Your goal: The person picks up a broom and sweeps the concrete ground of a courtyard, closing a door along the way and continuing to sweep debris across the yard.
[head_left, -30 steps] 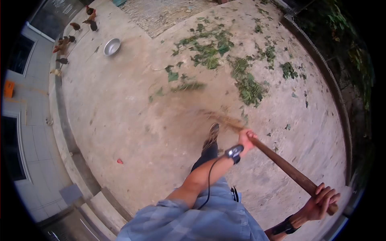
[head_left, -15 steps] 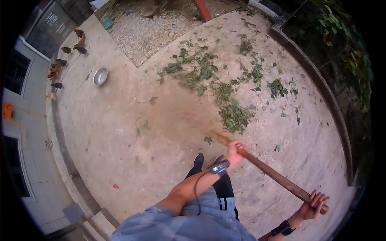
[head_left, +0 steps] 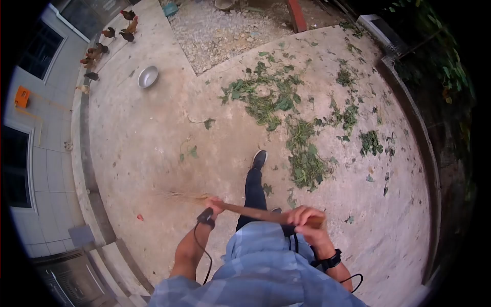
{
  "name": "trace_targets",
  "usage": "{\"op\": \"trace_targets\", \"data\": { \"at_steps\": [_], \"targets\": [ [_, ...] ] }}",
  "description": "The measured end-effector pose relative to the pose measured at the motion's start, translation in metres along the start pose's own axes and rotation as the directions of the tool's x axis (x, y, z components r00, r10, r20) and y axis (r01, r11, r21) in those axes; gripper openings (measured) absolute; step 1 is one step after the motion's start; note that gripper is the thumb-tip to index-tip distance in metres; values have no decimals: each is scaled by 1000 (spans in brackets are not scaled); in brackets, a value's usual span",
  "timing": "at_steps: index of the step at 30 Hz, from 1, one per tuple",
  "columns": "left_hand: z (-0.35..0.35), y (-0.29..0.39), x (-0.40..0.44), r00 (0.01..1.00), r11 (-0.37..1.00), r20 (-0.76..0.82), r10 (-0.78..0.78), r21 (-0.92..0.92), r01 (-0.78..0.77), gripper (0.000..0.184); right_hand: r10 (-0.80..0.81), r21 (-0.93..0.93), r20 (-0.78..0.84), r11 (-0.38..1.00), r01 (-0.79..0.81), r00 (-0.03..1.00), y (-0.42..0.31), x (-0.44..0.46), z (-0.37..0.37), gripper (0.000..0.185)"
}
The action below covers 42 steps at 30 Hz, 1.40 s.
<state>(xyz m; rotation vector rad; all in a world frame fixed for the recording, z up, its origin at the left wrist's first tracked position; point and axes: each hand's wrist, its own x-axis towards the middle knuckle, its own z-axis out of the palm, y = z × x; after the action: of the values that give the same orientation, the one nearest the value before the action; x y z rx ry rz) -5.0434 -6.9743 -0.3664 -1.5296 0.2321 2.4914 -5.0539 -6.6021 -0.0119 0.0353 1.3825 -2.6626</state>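
A broom with a wooden handle (head_left: 255, 212) lies level across the front of my body. My left hand (head_left: 216, 205) is closed round it near the straw head (head_left: 179, 195), which points left and is blurred by motion. Near the handle's other end, my right hand (head_left: 310, 225) wraps its fingers over the wood. Green leafy vines (head_left: 308, 163) are heaped on the concrete ahead and to the right, apart from the broom. My dark shoe (head_left: 260, 159) is planted just left of this heap.
Ahead on the left stands a metal basin (head_left: 148, 77). Several chickens (head_left: 94, 53) gather along the house wall (head_left: 53, 169). Gravel (head_left: 209, 38) borders the concrete at the back, and a low kerb (head_left: 417, 123) runs down the right.
The broom has swung from my right side across to the left, its head now left of my body. Both hands moved left with it, and one foot has stepped forward.
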Motion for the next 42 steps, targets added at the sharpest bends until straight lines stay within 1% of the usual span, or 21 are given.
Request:
{"op": "trace_targets", "data": {
  "at_steps": [2,3,4,5,7,8,9,10,11,12,13,16,19,20,23,25,28,36,39,41,42],
  "targets": [
    [54,-38,13,991,998,-133,1,59,7,12,-23,93,-175,995,40,984,-19,24,-16,20],
    [72,-63,30,999,978,-25,37,207,-31,14,-59,81,-260,993,83,964,-32,35,-31,20],
    [90,-85,43,963,983,218,-157,-60,173,14,-111,43,-302,991,130,947,-46,42,-47,21],
    [129,-123,48,999,997,47,18,-77,-14,18,-156,2,-319,986,165,935,-63,48,-58,21],
    [207,-165,57,992,990,5,-130,59,129,22,-226,-97,-444,974,204,867,-99,53,-59,23],
    [205,-182,106,926,937,165,-339,143,318,17,-277,-172,-495,960,220,824,-111,51,-59,24],
    [284,-205,65,958,936,-54,-281,204,286,22,-352,-250,-512,934,256,783,-118,50,-56,25],
    [296,-224,98,897,895,66,-436,132,426,21,-432,-349,-486,893,284,760,-122,48,-51,26],
    [331,-250,103,905,888,129,-406,289,358,23,-451,-406,-486,875,264,749,-124,41,-46,30],
    [371,-272,100,909,837,114,-401,449,313,24,-517,-466,-522,839,281,678,-121,49,-32,31],
    [406,-291,105,848,760,-35,-529,424,492,23,-590,-534,-540,791,298,600,-118,60,-20,32],
    [445,-349,165,766,589,-31,-643,620,519,19,-704,-693,-558,687,221,439,-104,85,-14,15],
    [503,-363,146,699,451,-33,-715,741,497,17,-736,-752,-485,627,204,473,-85,88,-20,20],
    [512,-372,129,761,467,-62,-646,756,458,18,-737,-731,-533,648,213,415,-89,85,-20,20],
    [494,-393,101,700,503,26,-714,715,486,18,-722,-648,-647,690,322,246,-117,51,-20,20],
    [474,-384,67,669,462,-83,-738,661,591,19,-702,-619,-693,696,364,165,-132,20,-14,14],
    [432,-347,25,748,509,-198,-633,621,596,21,-675,-572,-715,716,401,184,-124,-22,-11,32],
    [328,-250,1,833,558,-459,-308,622,549,16,-505,-459,-858,670,584,-95,-102,-26,26,16],
    [308,-263,-9,726,394,-503,-470,616,682,19,-446,-500,-864,715,489,-233,-111,-14,78,17],
    [287,-287,7,665,251,-365,-651,724,643,23,-684,-690,-711,631,355,-164,-103,-9,119,19],
    [280,-302,24,527,211,-275,-804,696,686,24,-713,-719,-678,592,365,-179,-86,-12,134,20]
  ]
}}
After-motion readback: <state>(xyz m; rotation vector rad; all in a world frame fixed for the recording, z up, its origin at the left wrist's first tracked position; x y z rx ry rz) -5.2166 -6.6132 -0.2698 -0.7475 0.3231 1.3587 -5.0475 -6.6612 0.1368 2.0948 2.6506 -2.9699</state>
